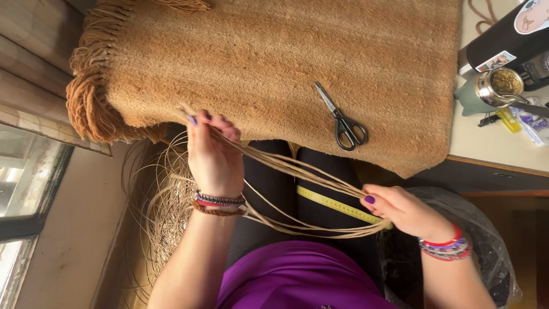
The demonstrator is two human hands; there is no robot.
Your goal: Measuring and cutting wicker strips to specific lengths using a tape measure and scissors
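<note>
Fingers of your left hand [213, 151], left of centre, close around one end of a bundle of pale fibre strands [291, 167]; your right hand [400, 209], lower right, pinches the other end, where the strands loop back in a slack arc. The bundle runs taut on a diagonal across your lap, above a yellow measuring tape [337, 204]. Behind it, a tan woolly rug [274, 57] covers the table, with black-handled scissors [343, 120] lying untouched on it. More loose fibre [160, 200] coils at lower left. By appearance, strands are gathered and stretched; nothing yet looks cut, knotted or woven.
</note>
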